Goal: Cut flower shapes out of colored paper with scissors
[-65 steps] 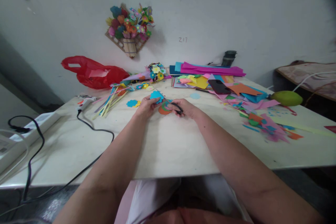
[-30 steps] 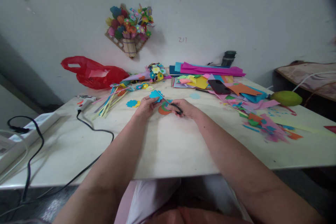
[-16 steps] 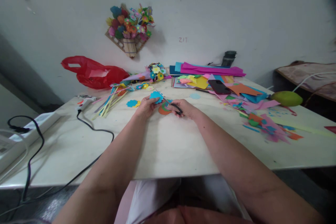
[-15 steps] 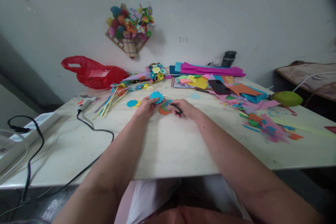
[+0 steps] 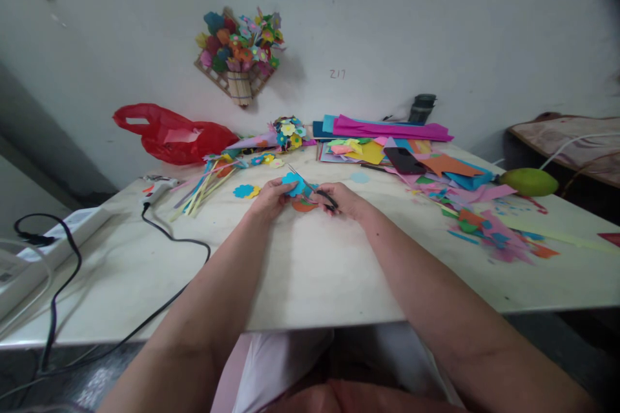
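Note:
Between the thumb and fingers of my left hand (image 5: pixel 272 199) is a blue paper flower (image 5: pixel 292 183) with a scalloped edge. My right hand (image 5: pixel 338 200) is closed round the black handles of a pair of scissors (image 5: pixel 327 199). The blades point up and left and lie across the blue paper. Under the hands, an orange paper circle (image 5: pixel 303 206) lies on the table, partly covered. Left of my left hand lie a cut blue flower (image 5: pixel 243 191) and a yellow one partly beneath it.
A hot glue gun (image 5: pixel 159 189) with a black cord lies left, near a white power strip (image 5: pixel 72 232). Behind are a red plastic bag (image 5: pixel 184 142) and paper strips (image 5: pixel 201 187). Paper scraps (image 5: pixel 504 235), coloured sheets, a phone (image 5: pixel 404 160) and a green fruit-shaped object (image 5: pixel 529 181) lie right.
The blue paper has shifted slightly right and toward the scissors, covering more of the circles below. Both hands stay nearly in place.

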